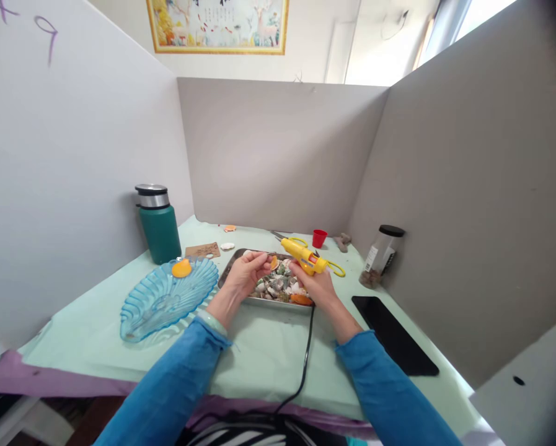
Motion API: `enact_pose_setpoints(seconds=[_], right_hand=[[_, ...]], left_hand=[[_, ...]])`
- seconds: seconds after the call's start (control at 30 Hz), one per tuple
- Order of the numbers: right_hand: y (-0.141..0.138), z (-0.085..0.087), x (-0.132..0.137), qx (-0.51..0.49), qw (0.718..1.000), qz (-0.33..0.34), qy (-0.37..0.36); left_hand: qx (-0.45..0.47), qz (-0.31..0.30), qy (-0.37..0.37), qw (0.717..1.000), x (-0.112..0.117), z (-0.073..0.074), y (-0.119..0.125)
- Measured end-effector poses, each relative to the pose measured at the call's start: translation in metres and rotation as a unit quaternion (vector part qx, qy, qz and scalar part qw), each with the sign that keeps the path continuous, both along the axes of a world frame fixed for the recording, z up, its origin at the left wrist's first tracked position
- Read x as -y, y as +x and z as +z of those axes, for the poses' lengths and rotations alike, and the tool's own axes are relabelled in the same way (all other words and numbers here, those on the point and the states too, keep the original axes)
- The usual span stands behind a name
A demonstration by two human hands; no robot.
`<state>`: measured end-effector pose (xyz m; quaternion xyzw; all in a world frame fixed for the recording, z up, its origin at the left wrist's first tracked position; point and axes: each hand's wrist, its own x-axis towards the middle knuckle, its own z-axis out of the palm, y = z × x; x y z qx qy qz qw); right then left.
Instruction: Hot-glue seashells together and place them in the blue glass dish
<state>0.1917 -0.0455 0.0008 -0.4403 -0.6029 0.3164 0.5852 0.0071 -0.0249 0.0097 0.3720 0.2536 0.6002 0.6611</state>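
Observation:
My right hand (318,287) is closed around a yellow hot glue gun (300,253), whose front end points up and to the left. A black cord (307,353) runs down from below that hand to the table's front edge. To the left, my left hand (246,274) pinches a small orange shell (274,263) between its fingertips. Both hands are over a metal tray (271,303) filled with small shells and pebbly bits (278,287). A larger orange shell piece (300,299) lies at the tray's near right corner. Fine details between my left fingertips are too small to make out.
A blue shell-shaped dish (152,310) holding an orange shell (181,268) stands left, before a green bottle (159,229). Behind the tray are a brown card (203,250), scissors (337,269) and a red cup (319,238). A jar (379,257) and black phone-like slab (393,334) are right.

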Motion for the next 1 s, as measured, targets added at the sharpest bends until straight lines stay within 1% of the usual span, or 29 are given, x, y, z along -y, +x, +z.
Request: enact_pose_setpoints(seconds=[0.1, 0.23, 0.33, 0.4, 0.53, 0.7, 0.83, 1.0], right_hand=[[-0.002, -0.002, 0.002, 0.027, 0.999, -0.014, 0.033], [-0.004, -0.015, -0.004, 0.062, 0.995, -0.025, 0.071], [-0.004, -0.024, -0.012, 0.056, 0.993, -0.022, 0.099], [-0.003, -0.026, -0.014, 0.053, 0.992, -0.008, 0.110], [-0.004, -0.022, -0.009, 0.077, 0.991, 0.016, 0.108], [-0.006, -0.015, -0.004, 0.071, 0.992, 0.004, 0.101], [-0.007, -0.012, -0.003, 0.062, 0.994, -0.001, 0.093], [-0.007, -0.012, -0.001, 0.081, 0.992, 0.006, 0.099]], left_hand=[[0.046, 0.000, -0.039, 0.998, 0.000, 0.004, -0.001], [0.091, 0.002, -0.077, 0.993, -0.001, 0.005, -0.004], [0.120, -0.001, -0.098, 0.988, -0.001, 0.004, -0.005], [0.134, -0.009, -0.102, 0.986, -0.002, 0.003, -0.006], [0.146, -0.014, -0.106, 0.983, -0.002, 0.002, -0.006], [0.138, -0.011, -0.102, 0.985, -0.002, 0.003, -0.007], [0.124, -0.010, -0.099, 0.987, -0.002, 0.002, -0.007], [0.118, -0.022, -0.087, 0.989, -0.003, -0.001, -0.007]])
